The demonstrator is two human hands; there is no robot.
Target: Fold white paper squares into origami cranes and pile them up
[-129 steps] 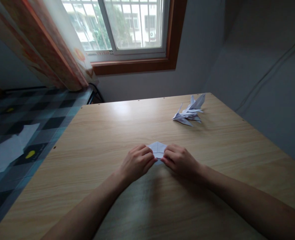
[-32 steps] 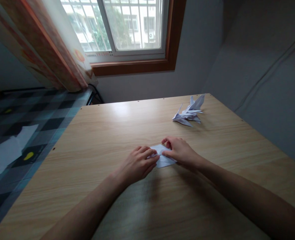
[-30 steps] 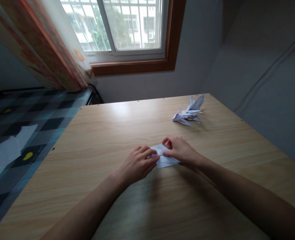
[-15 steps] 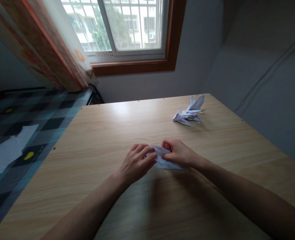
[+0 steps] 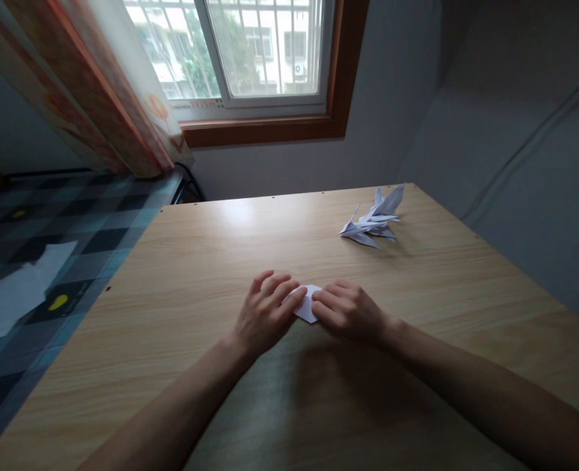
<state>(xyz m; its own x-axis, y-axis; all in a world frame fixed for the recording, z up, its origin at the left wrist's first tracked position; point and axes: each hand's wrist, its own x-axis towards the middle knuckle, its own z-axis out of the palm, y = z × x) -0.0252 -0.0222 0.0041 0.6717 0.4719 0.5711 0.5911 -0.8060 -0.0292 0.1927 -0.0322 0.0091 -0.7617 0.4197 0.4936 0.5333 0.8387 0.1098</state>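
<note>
While the left hand (image 5: 268, 311) pinches folded paper (image 5: 307, 309), the right hand (image 5: 350, 310) pinches its other side — over the worktop (image 5: 195, 261).

A small folded piece of plain white paper (image 5: 307, 311), angular, its lower edge narrowing to a blunt point toward the person, is held between the left hand (image 5: 265, 313) and right hand (image 5: 349, 311), sides partly covered by fingers.
</note>
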